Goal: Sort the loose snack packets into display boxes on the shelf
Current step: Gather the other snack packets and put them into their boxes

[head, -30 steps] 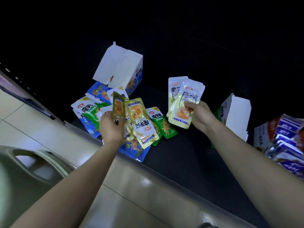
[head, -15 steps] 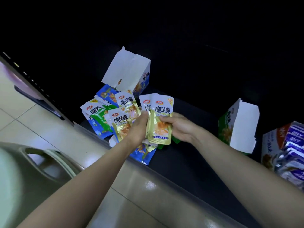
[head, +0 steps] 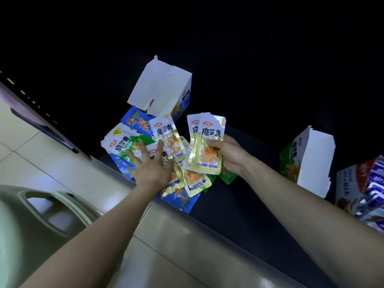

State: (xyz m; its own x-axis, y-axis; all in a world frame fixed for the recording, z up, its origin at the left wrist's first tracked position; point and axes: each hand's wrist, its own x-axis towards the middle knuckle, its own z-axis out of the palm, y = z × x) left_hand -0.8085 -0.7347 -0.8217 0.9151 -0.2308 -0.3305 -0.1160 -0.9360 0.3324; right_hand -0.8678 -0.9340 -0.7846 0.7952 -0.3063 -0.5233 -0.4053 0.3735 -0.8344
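On the dark shelf the left hand is spread over the loose packets, with a gold packet at its 1 o'clock lying 11-to-5, while the right hand pinches a gold stack.

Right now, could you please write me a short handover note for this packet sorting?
Left hand: open, fingers spread over the loose pile on the shelf.
Right hand: holds a few gold packets above the pile.
Blue box behind the pile, green box to the right, both open.
Done: some golds gathered. Left: box them, then sort the pile.
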